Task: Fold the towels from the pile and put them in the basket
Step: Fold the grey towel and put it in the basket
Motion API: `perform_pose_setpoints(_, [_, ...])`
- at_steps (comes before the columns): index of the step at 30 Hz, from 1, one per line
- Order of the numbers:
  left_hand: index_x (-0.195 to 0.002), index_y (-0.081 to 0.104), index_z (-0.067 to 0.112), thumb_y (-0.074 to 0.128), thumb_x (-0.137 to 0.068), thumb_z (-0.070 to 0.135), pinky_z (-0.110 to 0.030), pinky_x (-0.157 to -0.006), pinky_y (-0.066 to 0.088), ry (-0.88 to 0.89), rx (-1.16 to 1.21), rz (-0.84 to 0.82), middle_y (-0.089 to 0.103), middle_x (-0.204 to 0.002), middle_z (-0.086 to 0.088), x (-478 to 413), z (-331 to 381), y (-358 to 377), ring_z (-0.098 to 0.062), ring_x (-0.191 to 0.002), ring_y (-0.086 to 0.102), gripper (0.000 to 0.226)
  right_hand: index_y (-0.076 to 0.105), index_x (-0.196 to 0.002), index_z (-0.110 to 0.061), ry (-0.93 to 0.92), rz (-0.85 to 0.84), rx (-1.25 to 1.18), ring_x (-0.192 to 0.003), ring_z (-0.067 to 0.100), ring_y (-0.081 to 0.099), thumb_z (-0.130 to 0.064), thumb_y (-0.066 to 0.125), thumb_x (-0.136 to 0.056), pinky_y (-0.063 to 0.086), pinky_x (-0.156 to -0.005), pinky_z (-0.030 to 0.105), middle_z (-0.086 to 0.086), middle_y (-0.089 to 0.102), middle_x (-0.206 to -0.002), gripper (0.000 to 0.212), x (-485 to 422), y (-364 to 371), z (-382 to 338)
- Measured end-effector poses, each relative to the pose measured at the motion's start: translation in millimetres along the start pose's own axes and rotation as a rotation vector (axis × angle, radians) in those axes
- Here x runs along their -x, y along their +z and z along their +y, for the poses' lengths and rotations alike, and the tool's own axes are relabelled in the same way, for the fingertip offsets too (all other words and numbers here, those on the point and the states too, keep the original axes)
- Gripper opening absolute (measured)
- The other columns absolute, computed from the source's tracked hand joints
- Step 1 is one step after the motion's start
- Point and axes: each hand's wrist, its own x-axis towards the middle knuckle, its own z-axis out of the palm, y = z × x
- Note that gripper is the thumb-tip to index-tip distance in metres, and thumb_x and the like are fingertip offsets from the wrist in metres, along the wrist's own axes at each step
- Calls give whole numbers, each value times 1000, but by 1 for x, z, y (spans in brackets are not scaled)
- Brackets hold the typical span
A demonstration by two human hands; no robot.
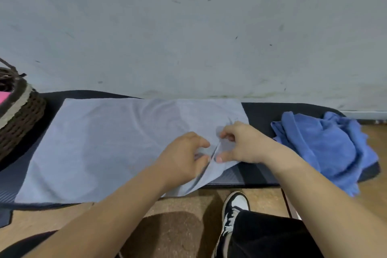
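A light blue towel lies spread flat over a dark mat, reaching from the left to past the middle. Near its right end my left hand and my right hand sit close together, each pinching a raised fold of this towel between thumb and fingers. The towel's near right corner hangs over the mat's front edge. A crumpled pile of darker blue towels rests on the mat's right end. At the far left stands a woven brown basket with something pink inside.
A pale wall rises directly behind the mat. In front, a wooden floor shows, with my black-and-white shoe and a dark trouser leg at the lower right.
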Motion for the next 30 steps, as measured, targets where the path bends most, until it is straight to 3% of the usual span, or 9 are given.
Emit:
perform_pose_setpoints(2, [-124, 71, 18, 74, -90, 33, -26, -87, 50, -51, 38, 15, 61, -108, 6, -3, 8, 16, -5, -84, 58, 37, 62, -128, -24, -22, 32, -44, -98, 14, 56, -42, 97, -65, 48, -87, 27, -5, 51, -108, 74, 2, 1, 15])
perform_pose_setpoints(6, [-114, 71, 29, 76, -89, 41, -16, -73, 40, -92, 114, 55, 60, -100, 11, -9, 20, 38, 0, -79, 54, 28, 69, -84, -24, -98, 20, -88, -65, 7, 53, -26, 92, -73, 39, -59, 25, -10, 58, -73, 26, 3, -5, 33])
perform_pose_setpoints(14, [-95, 71, 27, 57, -101, 44, -23, -70, 38, 25, 16, 114, 55, -83, 13, -16, 33, 42, -4, -77, 52, 22, 75, -74, -16, -64, -280, -122, -61, 8, 56, -59, 87, -72, 49, -69, 29, -5, 64, -63, 45, 33, -43, 56])
perform_pose_setpoints(16, [-105, 71, 26, 56, -97, 52, -27, -73, 47, 121, -102, 93, 57, -94, 13, -13, 31, 46, -5, -85, 54, 32, 65, -68, -7, -24, -133, -133, -55, 11, 44, -65, 73, -83, 42, -61, 27, -2, 49, -57, 61, 25, -40, 60])
perform_pose_setpoints(19, [-121, 70, 19, 57, -90, 55, -32, -79, 53, 203, -197, 3, 57, -111, 5, -7, 33, 61, -15, -99, 56, 49, 66, -74, -12, 57, 165, -231, -60, 11, 50, -50, 70, -93, 40, -60, 26, -8, 55, -61, 43, 2, -29, 65])
perform_pose_setpoints(22, [-119, 68, 17, 67, -86, 48, -29, -76, 49, 240, -204, 23, 54, -109, 3, -4, 33, 70, -18, -95, 53, 46, 66, -96, -16, 137, 265, -240, -78, 16, 62, -42, 73, -92, 51, -67, 30, -5, 66, -84, 27, -19, -19, 67])
perform_pose_setpoints(26, [-118, 68, 17, 70, -85, 48, -28, -76, 49, 259, -186, 45, 55, -108, 3, -7, 31, 69, -17, -97, 54, 45, 53, -137, -10, 240, 471, -322, -96, 22, 63, -44, 67, -94, 52, -77, 37, 5, 66, -115, 57, -44, -12, 59])
perform_pose_setpoints(28, [-118, 69, 17, 70, -85, 47, -24, -78, 46, 267, -186, 39, 55, -108, 3, -7, 30, 68, -18, -99, 54, 45, 55, -133, -7, 266, 521, -446, -94, 25, 65, -40, 67, -93, 54, -78, 38, 4, 67, -102, 53, -56, -14, 49])
perform_pose_setpoints(30, [-118, 70, 18, 71, -85, 49, -23, -81, 43, 269, -159, 32, 55, -109, 5, -6, 28, 67, -16, -100, 53, 46, 63, -102, -11, 297, 526, -528, -81, 26, 63, -35, 72, -90, 55, -77, 40, -1, 60, -80, 28, -68, -14, 43])
